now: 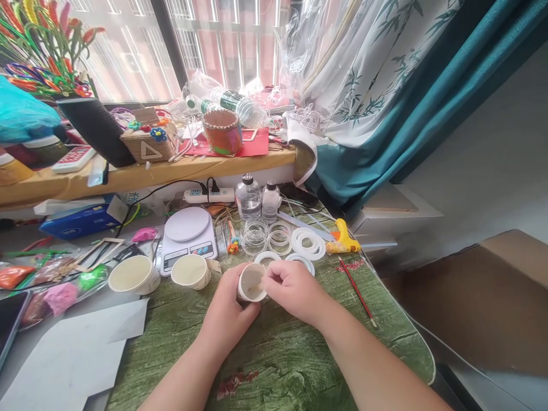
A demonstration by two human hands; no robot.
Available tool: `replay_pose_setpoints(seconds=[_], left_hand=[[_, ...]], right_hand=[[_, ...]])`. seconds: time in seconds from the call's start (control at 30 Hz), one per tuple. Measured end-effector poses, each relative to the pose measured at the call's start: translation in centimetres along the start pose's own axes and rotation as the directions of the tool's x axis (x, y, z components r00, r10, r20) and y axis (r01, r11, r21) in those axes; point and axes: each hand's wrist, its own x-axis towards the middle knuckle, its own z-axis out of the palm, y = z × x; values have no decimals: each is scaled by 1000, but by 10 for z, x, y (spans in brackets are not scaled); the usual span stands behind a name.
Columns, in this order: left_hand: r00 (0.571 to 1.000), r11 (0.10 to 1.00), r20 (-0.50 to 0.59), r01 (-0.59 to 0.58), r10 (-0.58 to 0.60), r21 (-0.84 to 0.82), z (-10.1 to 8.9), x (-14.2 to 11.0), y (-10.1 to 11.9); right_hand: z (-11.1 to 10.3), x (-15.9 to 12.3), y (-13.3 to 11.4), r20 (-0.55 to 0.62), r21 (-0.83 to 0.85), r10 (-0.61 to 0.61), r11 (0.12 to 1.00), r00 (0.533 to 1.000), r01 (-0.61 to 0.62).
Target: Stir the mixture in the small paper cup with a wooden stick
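Observation:
My left hand (231, 305) is wrapped round a small white paper cup (252, 284), tilted so that its inside faces me. At the cup's right rim, the fingers of my right hand (295, 288) are pinched together. A thin pale thing shows inside the cup near those fingertips, too small to make out. Two more paper cups, a larger one (133, 275) and a smaller one (190, 272), stand to the left. Just beyond my hands lie several clear and white rings (308, 244), partly hidden by my right hand.
A kitchen scale (188, 242) stands behind the cups. Two clear bottles (248, 198) stand by a power strip (209, 195). To the right are a yellow glue gun (343, 237) and a red pencil (357, 291). White sheets (77, 348) lie at the left.

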Motion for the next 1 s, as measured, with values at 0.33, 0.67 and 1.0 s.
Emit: replay_pose_setpoints(seconds=[0.33, 0.67, 1.0], left_hand=[[1000, 1000, 6, 2, -2, 20, -1, 1, 2], [1000, 1000, 2, -7, 7, 17, -1, 1, 1], [1000, 1000, 9, 1, -1, -5, 0, 1, 0]], right_hand=[[-1, 0, 0, -28, -29, 14, 999, 1000, -15], [0, 0, -2, 24, -17, 3, 1000, 1000, -3], [2, -3, -2, -69, -79, 3, 997, 998, -9]])
